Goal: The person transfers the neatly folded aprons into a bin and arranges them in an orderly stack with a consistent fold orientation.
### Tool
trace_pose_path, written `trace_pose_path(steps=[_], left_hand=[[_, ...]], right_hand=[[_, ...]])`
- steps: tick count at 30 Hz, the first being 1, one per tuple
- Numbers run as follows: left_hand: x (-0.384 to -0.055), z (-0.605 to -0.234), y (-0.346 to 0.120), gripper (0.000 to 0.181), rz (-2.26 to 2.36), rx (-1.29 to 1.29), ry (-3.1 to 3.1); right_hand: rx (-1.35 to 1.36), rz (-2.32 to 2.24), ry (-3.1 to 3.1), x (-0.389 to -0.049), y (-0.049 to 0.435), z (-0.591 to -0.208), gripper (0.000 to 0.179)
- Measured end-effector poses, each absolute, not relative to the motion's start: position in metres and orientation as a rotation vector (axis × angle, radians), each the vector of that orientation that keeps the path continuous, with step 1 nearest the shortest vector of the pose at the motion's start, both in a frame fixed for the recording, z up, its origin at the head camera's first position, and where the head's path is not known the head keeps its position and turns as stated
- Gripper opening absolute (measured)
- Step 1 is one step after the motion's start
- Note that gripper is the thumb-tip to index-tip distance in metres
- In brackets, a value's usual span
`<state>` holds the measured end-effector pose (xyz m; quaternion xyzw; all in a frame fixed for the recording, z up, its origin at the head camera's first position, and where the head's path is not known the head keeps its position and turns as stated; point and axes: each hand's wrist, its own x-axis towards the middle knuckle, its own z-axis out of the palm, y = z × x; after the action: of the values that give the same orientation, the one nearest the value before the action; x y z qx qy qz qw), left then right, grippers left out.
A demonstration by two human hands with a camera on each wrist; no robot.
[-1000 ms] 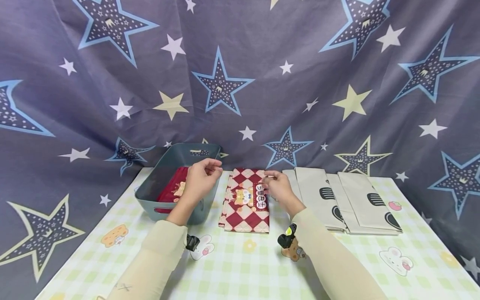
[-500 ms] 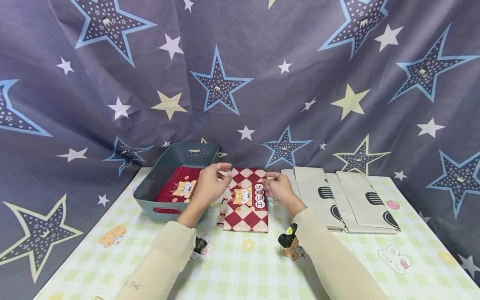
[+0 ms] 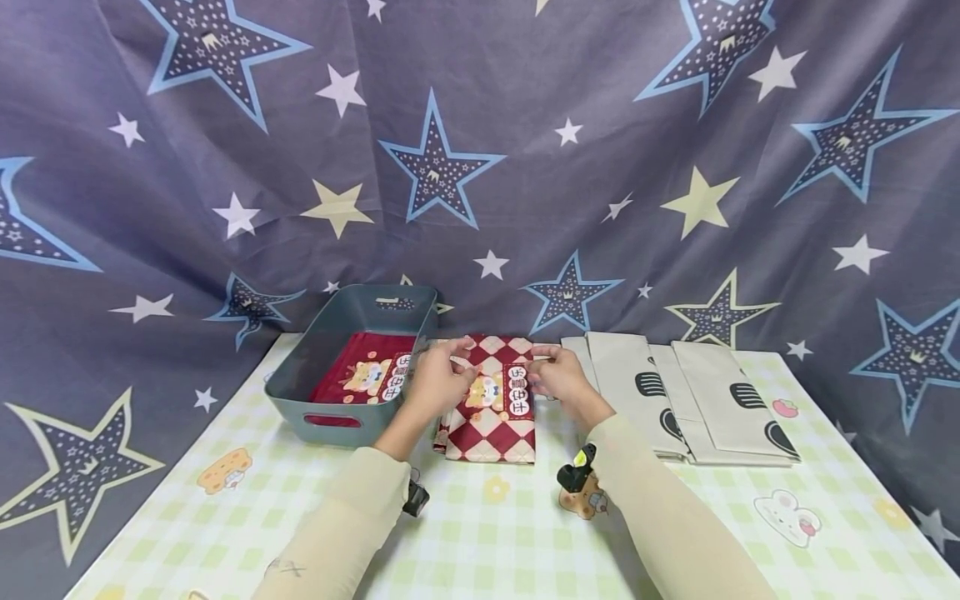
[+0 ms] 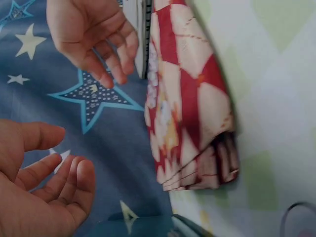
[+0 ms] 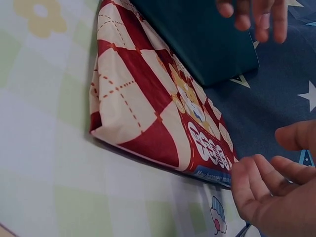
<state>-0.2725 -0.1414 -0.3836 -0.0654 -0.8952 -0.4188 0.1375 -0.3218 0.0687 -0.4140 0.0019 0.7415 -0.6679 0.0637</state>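
In the middle of the table lies a folded red-and-cream checked cloth (image 3: 491,437) with a cartoon animal and a lettered label. My left hand (image 3: 438,379), fingers loosely bent, hovers over its left edge and grasps nothing. On the opposite side, my right hand (image 3: 562,379) has its fingertips right at the cloth's right edge. The right wrist view shows that hand (image 5: 279,187) with relaxed fingers beside the label end. From the left wrist, my left hand (image 4: 47,182) appears apart from the cloth (image 4: 190,98), thumb and fingers spread.
A dark teal bin (image 3: 322,425) stands at the left, holding a folded red cloth (image 3: 375,346) with a similar cartoon. Off-white folded cloths (image 3: 720,400) with black fork prints lie at the right. Behind the table (image 3: 480,542) hangs a star-patterned curtain (image 3: 510,208).
My left hand has moved right, from over the bin to the checked cloth's left edge, uncovering more of the red cloth in the bin. My right hand has stayed by the right edge.
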Motion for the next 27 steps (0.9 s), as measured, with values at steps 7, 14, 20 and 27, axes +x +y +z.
trace_pose_path(steps=[7, 14, 20, 27], left_hand=[[-0.28, -0.404, -0.141, 0.051, -1.219, -0.228, -2.679], [-0.285, -0.414, -0.14, 0.055, -1.198, -0.177, -2.744], [-0.287, -0.415, -0.139, 0.065, -1.046, -0.072, -2.878], [-0.287, -0.417, -0.137, 0.07, -0.955, 0.019, -2.988]], right_hand=[[0.0, -2.011, 2.232, -0.321, 0.073, -0.416, 0.047], [0.005, -1.949, 2.237, -0.321, 0.075, -0.414, 0.047], [0.008, -1.86, 2.286, -0.327, 0.076, -0.413, 0.045], [0.025, -1.769, 2.296, -0.331, 0.078, -0.414, 0.041]])
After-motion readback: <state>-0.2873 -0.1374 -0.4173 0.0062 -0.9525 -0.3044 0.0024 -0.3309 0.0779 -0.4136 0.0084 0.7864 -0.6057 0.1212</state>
